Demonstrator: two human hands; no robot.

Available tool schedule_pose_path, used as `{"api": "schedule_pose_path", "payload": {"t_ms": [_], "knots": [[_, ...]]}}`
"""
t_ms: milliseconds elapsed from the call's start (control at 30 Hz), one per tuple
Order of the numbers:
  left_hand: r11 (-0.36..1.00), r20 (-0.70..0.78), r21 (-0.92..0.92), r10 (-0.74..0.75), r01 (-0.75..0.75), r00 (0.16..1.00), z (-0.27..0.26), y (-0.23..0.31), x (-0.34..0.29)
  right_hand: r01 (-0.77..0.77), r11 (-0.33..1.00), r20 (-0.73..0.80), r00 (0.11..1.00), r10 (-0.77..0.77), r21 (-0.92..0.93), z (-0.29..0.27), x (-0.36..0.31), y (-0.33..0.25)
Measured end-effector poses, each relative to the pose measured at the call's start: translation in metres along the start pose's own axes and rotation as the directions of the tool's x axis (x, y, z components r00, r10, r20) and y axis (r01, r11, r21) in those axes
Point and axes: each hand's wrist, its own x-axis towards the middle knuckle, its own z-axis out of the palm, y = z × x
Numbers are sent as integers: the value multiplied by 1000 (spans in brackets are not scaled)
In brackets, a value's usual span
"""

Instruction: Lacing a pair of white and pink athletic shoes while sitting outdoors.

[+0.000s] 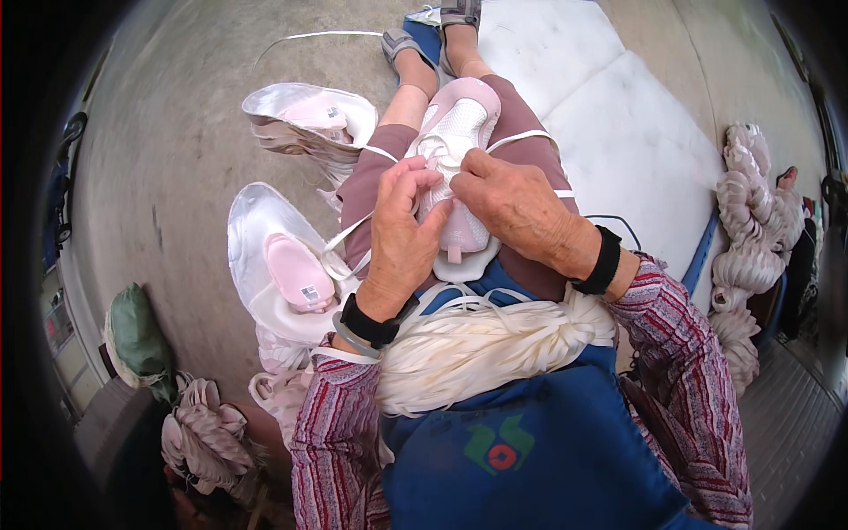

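Observation:
A pink and white shoe upper [461, 119] lies across my lap, toe pointing away from me, with white laces [435, 148] crossing its middle. My left hand [399, 231] rests at its left side, fingers curved and thumb apart from them, close to the laces. From the right, my right hand [523, 208] pinches at the lace over the eyelets, its fingertips partly hidden behind the knuckles. A thick bundle of cream-white flat laces [486, 349] lies across my waist on a blue apron [521, 450].
Left of my legs stand two stacks of nested shoe uppers, a nearer stack [256, 230] and a farther stack [349, 106]. Bundled pale uppers [746, 212] hang at the right. White sheeting [627, 132] covers the floor by my right leg. A green sack [141, 340] sits at left.

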Motion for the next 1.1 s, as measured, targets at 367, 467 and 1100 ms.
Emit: {"api": "schedule_pose_path", "payload": {"t_ms": [367, 467, 1100], "knots": [[997, -42, -64, -43, 40, 998, -3, -16, -1, 156, 835, 169, 944, -284, 528, 8, -23, -39], [994, -35, 66, 88, -86, 996, -3, -9, 4, -104, 878, 16, 994, 109, 467, -10, -3, -22], [985, -44, 154, 82, -75, 996, -18, -10, 16, -216, 975, -231, 952, 199, -51, 41, 33, -18]]}}
